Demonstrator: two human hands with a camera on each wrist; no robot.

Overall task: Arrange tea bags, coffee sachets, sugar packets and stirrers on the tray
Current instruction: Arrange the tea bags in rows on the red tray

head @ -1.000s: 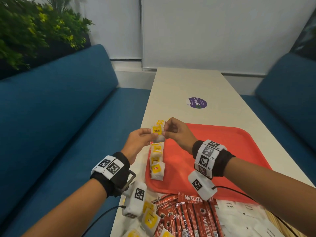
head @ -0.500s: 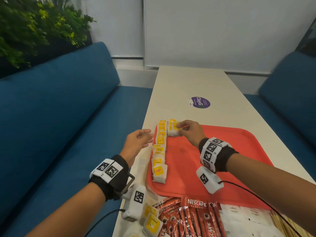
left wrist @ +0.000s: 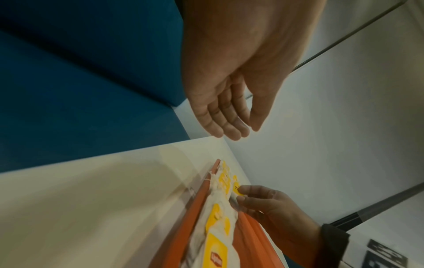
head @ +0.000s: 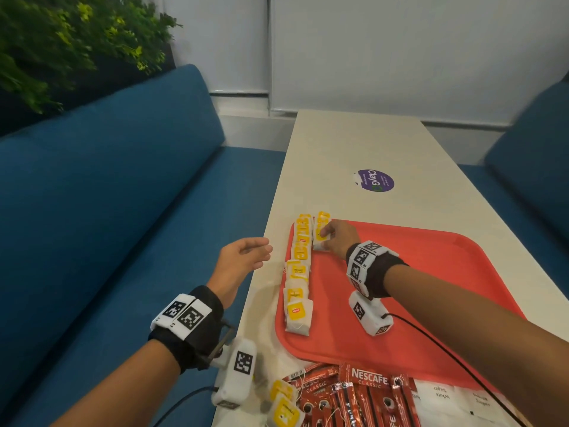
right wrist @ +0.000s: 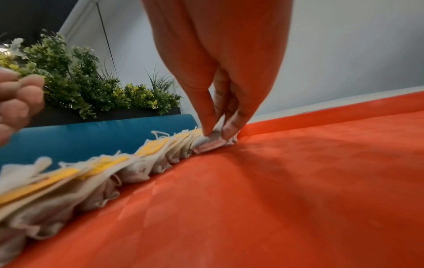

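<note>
A red tray [head: 431,288] lies on the pale table. Along its left edge runs a row of tea bags [head: 298,272] with yellow tags. At the row's far end, my right hand [head: 334,238] pinches one more tea bag [head: 320,234] between thumb and fingers and holds it down on the tray floor [right wrist: 275,181]; the pinch on the tea bag [right wrist: 210,142] shows in the right wrist view. My left hand [head: 246,257] hovers open and empty over the table's left edge, apart from the row, with its fingers [left wrist: 229,125] relaxed.
Red coffee sachets [head: 354,396], loose tea bags [head: 284,408] and white sugar packets [head: 446,399] lie on the table in front of the tray. A purple sticker [head: 375,180] marks the far table. Blue benches [head: 107,226] flank both sides, with plants [head: 61,41] behind the left one.
Both hands held one tea bag above the row a second ago. The left hand let go and drew back left; the right hand carried the bag down onto the tray's far left corner.
</note>
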